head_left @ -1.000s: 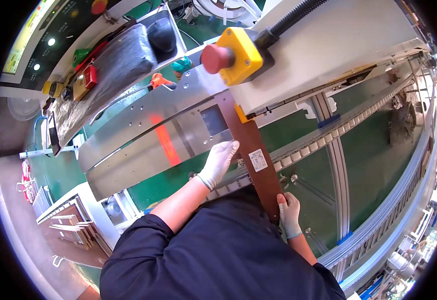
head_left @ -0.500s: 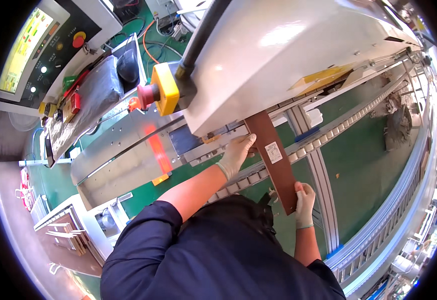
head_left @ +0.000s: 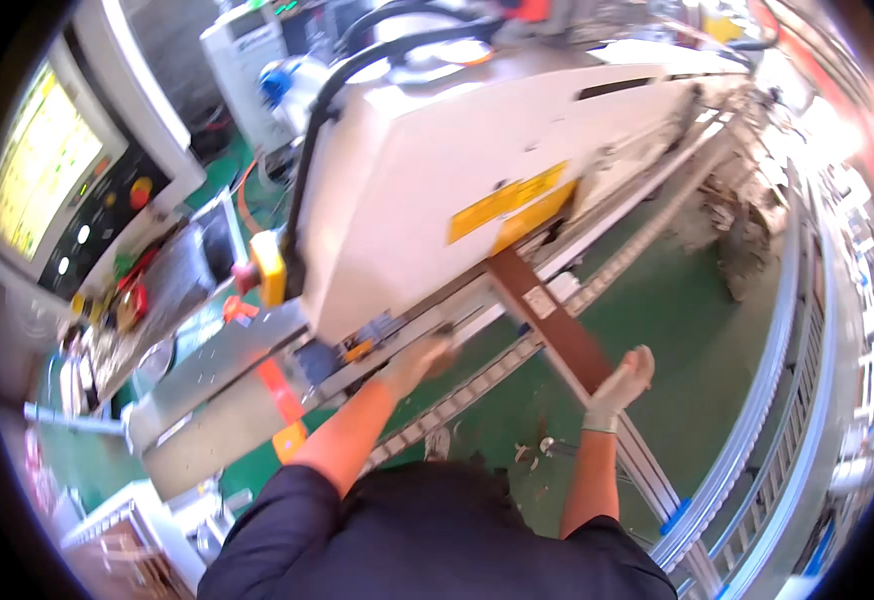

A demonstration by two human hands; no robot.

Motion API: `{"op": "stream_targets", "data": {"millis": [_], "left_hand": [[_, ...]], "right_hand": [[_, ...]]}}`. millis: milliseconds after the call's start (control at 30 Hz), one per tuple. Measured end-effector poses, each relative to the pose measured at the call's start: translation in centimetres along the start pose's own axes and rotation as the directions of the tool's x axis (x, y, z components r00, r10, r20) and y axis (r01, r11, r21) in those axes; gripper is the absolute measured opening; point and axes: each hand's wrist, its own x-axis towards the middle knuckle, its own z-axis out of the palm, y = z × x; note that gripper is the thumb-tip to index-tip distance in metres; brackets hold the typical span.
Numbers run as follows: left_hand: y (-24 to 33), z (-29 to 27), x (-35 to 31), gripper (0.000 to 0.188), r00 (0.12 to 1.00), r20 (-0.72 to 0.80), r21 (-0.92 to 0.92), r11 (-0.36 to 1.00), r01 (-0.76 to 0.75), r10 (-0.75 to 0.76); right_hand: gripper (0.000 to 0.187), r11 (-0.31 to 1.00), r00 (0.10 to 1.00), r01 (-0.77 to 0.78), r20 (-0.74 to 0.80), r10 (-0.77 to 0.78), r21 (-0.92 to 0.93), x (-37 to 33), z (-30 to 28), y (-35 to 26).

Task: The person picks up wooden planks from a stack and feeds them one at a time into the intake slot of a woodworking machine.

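Observation:
A long brown board (head_left: 582, 348) with a small white label lies slantwise across the rails. Its far end goes in at the lower edge of the white machine housing (head_left: 387, 190). At the board's near end is my right hand (head_left: 622, 385) in a pale glove, fingers apart from the board and the palm side by its corner; whether it touches cannot be made out. My left hand (head_left: 419, 362), gloved too, is off the board, to its left beside the machine's metal bed. Motion smears the left fingers.
A chain conveyor (head_left: 477, 385) runs diagonally under the board. On the left are a control panel (head_left: 87, 205) and a yellow box with a red stop button (head_left: 269, 268). A roller track (head_left: 757, 420) curves along the right. Scraps (head_left: 742, 225) are heaped at the far right.
My left hand has let go of the board and drawn away to the left. The board has moved farther under the housing; my right hand no longer grips its edge. The view has shifted.

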Motion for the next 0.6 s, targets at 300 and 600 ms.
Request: {"op": "stream_targets", "data": {"millis": [300, 600], "left_hand": [[-5.1, -5.5, -24.7, 0.028, 0.760, -0.533, 0.521, 0.852, -0.051, 0.371], [-10.5, -11.4, -41.3, 0.038, 0.532, -0.744, 0.587, 0.777, 0.230, 0.404]], "right_hand": [[0.017, 0.934, 0.465, 0.351, 0.854, -0.235, 0.066, -18.5, 6.9, -5.9], [0.029, 0.815, -0.708, 0.273, 0.681, -0.190, 0.511, -42.3, 8.6, -14.8]]}}
